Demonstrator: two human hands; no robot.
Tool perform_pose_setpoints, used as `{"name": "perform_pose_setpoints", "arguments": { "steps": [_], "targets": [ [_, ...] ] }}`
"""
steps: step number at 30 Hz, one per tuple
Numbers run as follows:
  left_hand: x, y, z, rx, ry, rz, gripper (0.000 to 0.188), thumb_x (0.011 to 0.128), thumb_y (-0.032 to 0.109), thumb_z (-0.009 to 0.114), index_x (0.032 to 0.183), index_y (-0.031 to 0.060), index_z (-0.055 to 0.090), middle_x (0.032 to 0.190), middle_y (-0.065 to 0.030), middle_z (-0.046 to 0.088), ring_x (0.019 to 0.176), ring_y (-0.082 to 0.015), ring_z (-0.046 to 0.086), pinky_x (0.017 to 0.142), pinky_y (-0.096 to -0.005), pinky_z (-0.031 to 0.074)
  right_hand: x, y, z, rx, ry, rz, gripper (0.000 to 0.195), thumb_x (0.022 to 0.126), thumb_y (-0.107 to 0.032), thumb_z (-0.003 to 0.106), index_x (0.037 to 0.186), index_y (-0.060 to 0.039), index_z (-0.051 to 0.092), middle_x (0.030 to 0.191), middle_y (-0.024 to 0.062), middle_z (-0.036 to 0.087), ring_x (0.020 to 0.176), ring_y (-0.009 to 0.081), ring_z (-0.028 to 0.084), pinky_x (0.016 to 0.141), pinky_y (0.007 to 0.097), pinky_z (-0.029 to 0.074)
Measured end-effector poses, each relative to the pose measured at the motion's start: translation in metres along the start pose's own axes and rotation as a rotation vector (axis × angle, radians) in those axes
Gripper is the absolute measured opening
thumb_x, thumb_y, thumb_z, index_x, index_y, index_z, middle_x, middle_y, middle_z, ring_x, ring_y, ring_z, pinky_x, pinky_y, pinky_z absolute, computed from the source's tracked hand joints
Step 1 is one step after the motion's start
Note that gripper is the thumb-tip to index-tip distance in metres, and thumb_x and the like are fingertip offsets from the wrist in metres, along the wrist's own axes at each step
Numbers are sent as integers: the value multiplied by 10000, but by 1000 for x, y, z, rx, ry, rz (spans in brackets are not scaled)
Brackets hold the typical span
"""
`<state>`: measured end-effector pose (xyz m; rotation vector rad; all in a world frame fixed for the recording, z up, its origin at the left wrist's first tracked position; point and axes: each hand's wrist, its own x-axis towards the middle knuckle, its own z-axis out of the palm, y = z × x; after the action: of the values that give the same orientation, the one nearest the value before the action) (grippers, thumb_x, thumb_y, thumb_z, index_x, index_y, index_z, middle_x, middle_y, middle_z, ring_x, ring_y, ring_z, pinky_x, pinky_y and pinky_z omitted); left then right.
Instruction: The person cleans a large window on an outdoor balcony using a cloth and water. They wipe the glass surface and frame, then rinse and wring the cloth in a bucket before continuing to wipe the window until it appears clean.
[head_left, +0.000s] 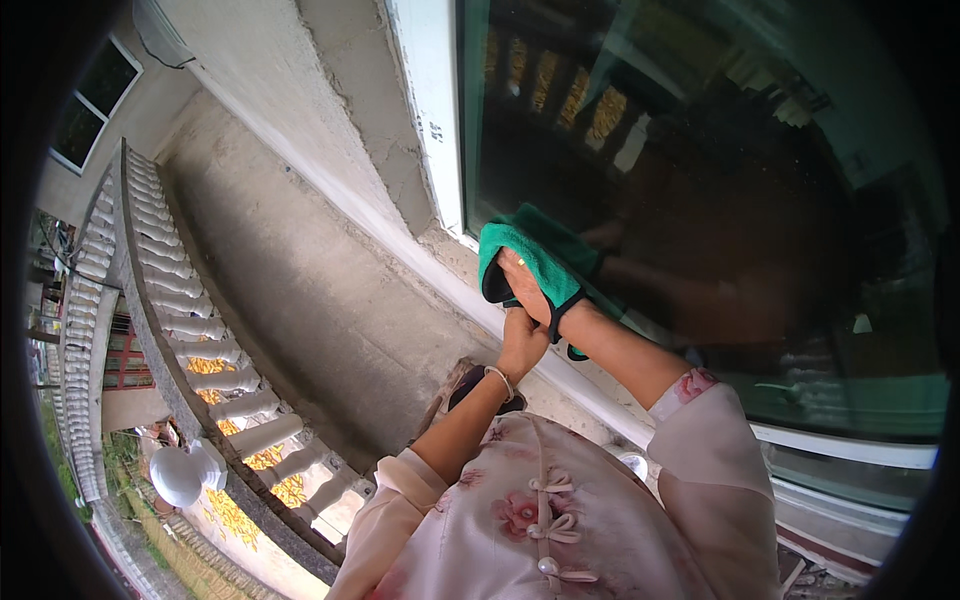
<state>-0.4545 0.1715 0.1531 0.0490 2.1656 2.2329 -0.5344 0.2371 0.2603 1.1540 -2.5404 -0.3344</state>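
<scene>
A green towelling cloth (541, 264) with black edging wraps over my right hand (527, 291), leaving part of its back and a ring bare. That hand is at the lower corner of a dark window pane (720, 225), where the cloth shows as a reflection. Close beneath it, my left hand (523, 346), with a bracelet at the wrist, is curled at the cloth's lower edge; its fingertips are partly hidden. The white window frame (439, 142) runs up beside both hands.
A concrete balcony floor (300, 277) stretches away on the left, bounded by a balustrade (184, 304) with white balusters. Yellow corn cobs (232, 517) lie beyond it. A low pale wall ledge (360, 217) runs beneath the window. A dark shoe (469, 390) shows below my left forearm.
</scene>
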Motion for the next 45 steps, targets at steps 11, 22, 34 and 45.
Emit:
{"name": "perform_pose_setpoints", "arguments": {
  "steps": [11, 22, 34, 45],
  "targets": [
    [-110, 32, 124, -134, -419, 17, 190, 763, 132, 670, 689, -27, 598, 602, -159, 599, 505, -212, 594, 453, -349, 381, -232, -4, -8, -454, -343, -113, 242, 838, -193, 504, 1046, -89, 569, 1070, 28, 546, 1091, 194, 508, 1020, 309, 365],
    [-158, 96, 203, -449, -1043, -446, 321, 836, 68, 685, 1143, 39, 597, 1112, -20, 647, 1013, -100, 590, 836, -271, 491, -338, 0, -157, 22, -288, 450, 170, 706, -177, 593, 842, -86, 639, 924, 59, 562, 965, 232, 552, 905, 356, 430],
    [-109, 167, 136, -958, -766, -286, 431, 902, -59, 580, 1301, 85, 502, 1263, -13, 557, 1159, -108, 525, 965, -285, 444, -272, 27, -154, 331, 618, 824, 318, 827, -257, 690, 1090, -90, 623, 1130, 72, 629, 1008, 240, 594, 934, 383, 444],
    [-86, 85, 75, -1047, -280, -931, 334, 869, 245, 592, 1181, 144, 528, 1156, -25, 541, 1089, -194, 517, 937, -385, 419, -204, 11, -67, 166, 225, 68, 191, 765, -115, 620, 937, -59, 680, 957, 68, 645, 920, 228, 625, 823, 351, 490]
  ]
}}
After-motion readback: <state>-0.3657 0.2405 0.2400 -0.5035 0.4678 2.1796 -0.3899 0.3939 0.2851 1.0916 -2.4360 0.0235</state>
